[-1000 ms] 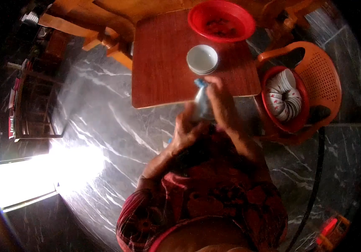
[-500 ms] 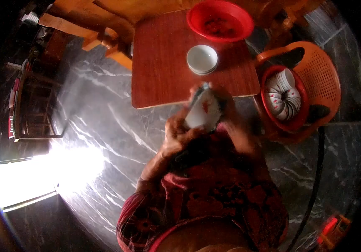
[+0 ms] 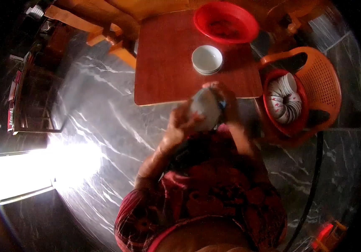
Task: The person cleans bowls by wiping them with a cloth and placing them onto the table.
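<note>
In front of my body I hold a white bowl (image 3: 205, 110) tilted on its side, just off the table's near edge. My left hand (image 3: 181, 121) is closed around the bowl's left side. At the bowl's far right rim, my right hand (image 3: 227, 98) is closed on a small bluish cloth (image 3: 222, 104) pressed against the bowl; motion blurs its fingers. Beyond my hands, a short stack of white bowls (image 3: 207, 59) stands on the brown table (image 3: 163, 63).
A red basin (image 3: 252, 25) sits at the table's far right corner. On the right, an orange plastic chair (image 3: 323, 80) carries a red tub (image 3: 269, 113) with many patterned bowls (image 3: 285, 101) nested in a ring. A dark cable (image 3: 315, 180) runs along the marbled floor (image 3: 105, 109).
The bowl in my hands has turned, so its red pattern no longer shows. My right hand and the cloth have shifted along the rim to the right. The view has shifted slightly.
</note>
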Tool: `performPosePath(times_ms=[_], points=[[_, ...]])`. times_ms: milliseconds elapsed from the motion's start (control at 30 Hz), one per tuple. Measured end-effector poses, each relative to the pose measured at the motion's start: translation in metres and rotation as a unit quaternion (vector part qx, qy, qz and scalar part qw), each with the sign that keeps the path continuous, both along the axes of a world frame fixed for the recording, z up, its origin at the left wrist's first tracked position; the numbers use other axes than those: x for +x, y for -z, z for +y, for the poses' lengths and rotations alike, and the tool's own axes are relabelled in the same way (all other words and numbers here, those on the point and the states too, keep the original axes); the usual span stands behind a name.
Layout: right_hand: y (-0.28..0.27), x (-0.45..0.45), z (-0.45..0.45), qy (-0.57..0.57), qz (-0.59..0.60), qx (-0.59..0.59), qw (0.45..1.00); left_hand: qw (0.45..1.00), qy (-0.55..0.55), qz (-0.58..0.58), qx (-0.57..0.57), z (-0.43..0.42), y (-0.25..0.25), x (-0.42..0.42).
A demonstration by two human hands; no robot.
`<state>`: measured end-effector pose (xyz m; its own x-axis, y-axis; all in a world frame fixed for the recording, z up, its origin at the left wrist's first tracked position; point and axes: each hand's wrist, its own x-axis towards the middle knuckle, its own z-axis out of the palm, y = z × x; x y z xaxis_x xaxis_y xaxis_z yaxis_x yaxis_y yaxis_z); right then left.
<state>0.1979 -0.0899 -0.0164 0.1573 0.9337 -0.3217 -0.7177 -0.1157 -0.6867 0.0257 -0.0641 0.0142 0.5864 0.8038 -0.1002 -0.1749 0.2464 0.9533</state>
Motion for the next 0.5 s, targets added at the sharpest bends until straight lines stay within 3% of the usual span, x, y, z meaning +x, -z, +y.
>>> performPosePath(times_ms=[33,67,200,267,300,400,433,467,500], points=[[-0.007,0.001,0.001,-0.007,-0.194,0.064,0.979,0.997,0.017,0.052,0.05,-0.004,0.014,-0.001],[-0.014,0.003,0.0,-0.012,-0.379,0.125,0.917,0.989,0.035,0.105,0.1,-0.007,0.021,-0.001],[-0.045,-0.017,-0.012,-0.023,-0.48,0.112,0.87,0.982,0.11,0.09,0.128,-0.009,0.007,0.007],[-0.045,-0.027,-0.014,0.053,-0.628,0.244,0.737,0.971,0.071,0.121,0.193,-0.011,0.02,0.005],[-0.051,-0.029,-0.017,0.038,-0.654,0.248,0.714,0.967,0.052,0.113,0.222,-0.012,0.017,0.005],[-0.039,-0.022,-0.002,0.028,-0.643,0.303,0.703,0.968,0.085,0.103,0.214,-0.009,0.014,0.0],[-0.041,-0.015,-0.001,-0.027,-0.538,0.239,0.808,0.974,0.069,0.072,0.202,-0.01,0.012,0.0],[-0.041,-0.009,0.003,-0.026,-0.539,0.24,0.807,0.98,0.053,0.039,0.19,-0.01,0.011,0.001],[-0.04,0.0,0.007,-0.102,-0.424,0.205,0.876,0.979,0.054,0.038,0.192,-0.011,0.009,-0.002]])
